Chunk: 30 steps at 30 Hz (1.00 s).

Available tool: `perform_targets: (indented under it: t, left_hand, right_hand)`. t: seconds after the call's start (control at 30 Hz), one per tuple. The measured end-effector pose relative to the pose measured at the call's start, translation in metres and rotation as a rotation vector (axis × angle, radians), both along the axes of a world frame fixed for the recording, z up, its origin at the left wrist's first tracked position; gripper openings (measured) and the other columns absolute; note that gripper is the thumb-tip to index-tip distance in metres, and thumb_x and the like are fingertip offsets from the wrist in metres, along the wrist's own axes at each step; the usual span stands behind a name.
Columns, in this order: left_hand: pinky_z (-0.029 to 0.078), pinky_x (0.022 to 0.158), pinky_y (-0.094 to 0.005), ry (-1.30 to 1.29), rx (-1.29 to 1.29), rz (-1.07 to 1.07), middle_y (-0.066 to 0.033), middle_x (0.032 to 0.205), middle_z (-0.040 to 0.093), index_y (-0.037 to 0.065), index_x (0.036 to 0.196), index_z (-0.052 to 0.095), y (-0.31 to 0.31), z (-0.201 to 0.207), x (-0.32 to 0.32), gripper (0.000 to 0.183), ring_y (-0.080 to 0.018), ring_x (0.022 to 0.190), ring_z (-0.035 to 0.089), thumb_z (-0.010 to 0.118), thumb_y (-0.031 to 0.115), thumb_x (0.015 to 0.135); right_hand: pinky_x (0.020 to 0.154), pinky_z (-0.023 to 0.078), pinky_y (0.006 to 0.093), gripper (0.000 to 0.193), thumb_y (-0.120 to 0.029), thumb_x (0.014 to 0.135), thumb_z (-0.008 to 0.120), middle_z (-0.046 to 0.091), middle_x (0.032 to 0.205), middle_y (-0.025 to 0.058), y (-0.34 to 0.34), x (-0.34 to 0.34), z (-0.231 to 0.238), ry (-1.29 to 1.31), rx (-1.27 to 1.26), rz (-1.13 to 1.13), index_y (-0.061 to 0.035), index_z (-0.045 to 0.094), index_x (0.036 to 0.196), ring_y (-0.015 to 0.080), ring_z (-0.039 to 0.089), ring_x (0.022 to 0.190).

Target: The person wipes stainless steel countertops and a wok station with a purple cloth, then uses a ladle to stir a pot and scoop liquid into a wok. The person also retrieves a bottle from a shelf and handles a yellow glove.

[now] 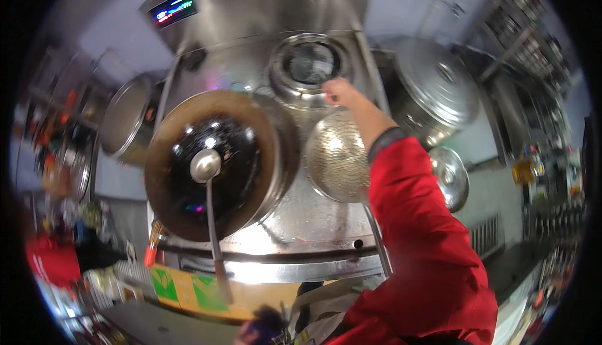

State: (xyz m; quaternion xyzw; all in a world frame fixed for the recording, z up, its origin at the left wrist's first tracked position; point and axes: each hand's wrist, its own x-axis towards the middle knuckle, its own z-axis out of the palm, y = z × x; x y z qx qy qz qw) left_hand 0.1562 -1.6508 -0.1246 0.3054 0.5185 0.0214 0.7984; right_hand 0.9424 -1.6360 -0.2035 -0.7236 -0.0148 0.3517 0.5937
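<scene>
My right hand reaches far across the stove, its fingers closed at the near right rim of a round metal pot. Whatever is in those fingers is too small to make out. Low in the view, my left hand shows only in part, blurred, against a bunched dark purple cloth that it seems to grip. A large wok, dark inside, stands on the left of the stove. A ladle rests in it, the handle sticking out toward me. Beneath my right forearm lies a perforated metal strainer.
Right of the stove stand a big lidded steel pot and a round metal lid. A tall open pot is on the left. A red-handled brush hangs near the front edge. Another person's red sleeve shows far left.
</scene>
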Motion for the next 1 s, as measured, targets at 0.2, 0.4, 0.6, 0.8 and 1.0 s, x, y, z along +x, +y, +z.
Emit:
perform_targets:
  t: [0.2, 0.4, 0.6, 0.8, 1.0]
  left_hand:
    - [0.062, 0.075, -0.0546, -0.245, -0.094, 0.19, -0.0215, 0.125, 0.063, 0.003, 0.119, 0.058, 0.001, -0.003, 0.001, 0.045, -0.0419, 0.096, 0.07, 0.078, 0.024, 0.084]
    - [0.062, 0.08, -0.0524, -0.374, -0.16, 0.324, -0.0226, 0.132, 0.059, 0.004, 0.136, 0.054, 0.014, -0.025, 0.011, 0.05, -0.0418, 0.107, 0.066, 0.067, 0.032, 0.096]
    - [0.056, 0.095, -0.0591, -0.439, -0.139, 0.321, -0.0156, 0.134, 0.059, 0.0, 0.147, 0.044, 0.045, -0.041, 0.048, 0.062, -0.0345, 0.117, 0.063, 0.044, 0.047, 0.107]
    - [0.046, 0.104, -0.0672, -0.734, -0.125, 0.12, -0.0176, 0.149, 0.047, 0.004, 0.154, 0.036, 0.071, -0.029, 0.071, 0.083, -0.0424, 0.134, 0.05, 0.055, 0.062, 0.096]
    - [0.062, 0.077, -0.0421, -0.563, 0.068, 0.089, -0.0172, 0.113, 0.063, -0.006, 0.141, 0.047, 0.073, -0.006, 0.094, 0.069, -0.0273, 0.093, 0.067, 0.075, 0.029, 0.09]
  right_hand:
    - [0.044, 0.039, 0.0217, 0.014, -0.006, 0.094, 0.057, 0.051, 0.068, 0.0027, -0.034, 0.018, -0.03, 0.641, 0.473, -0.092, -0.004, 0.051, 0.082, 0.0092, 0.047, 0.052]
    - [0.041, 0.031, 0.0203, 0.011, -0.007, 0.096, 0.057, 0.053, 0.072, 0.0003, -0.06, 0.004, -0.021, 0.517, 0.497, -0.019, -0.0049, 0.055, 0.086, 0.0063, 0.043, 0.053]
    - [0.042, 0.03, 0.0186, 0.02, -0.009, 0.098, 0.055, 0.054, 0.082, 0.0028, -0.068, -0.031, 0.042, 0.652, 0.55, 0.192, 0.0051, 0.054, 0.112, 0.0052, 0.045, 0.057]
    - [0.041, 0.031, 0.0187, 0.031, -0.008, 0.098, 0.054, 0.055, 0.088, 0.0045, -0.058, -0.11, 0.102, 0.758, 0.66, 0.358, 0.0099, 0.052, 0.124, 0.005, 0.044, 0.056]
    - [0.039, 0.03, 0.0175, 0.033, -0.006, 0.096, 0.055, 0.056, 0.087, 0.008, -0.038, -0.199, 0.117, 0.795, 0.606, 0.376, 0.0118, 0.052, 0.124, 0.0046, 0.045, 0.055]
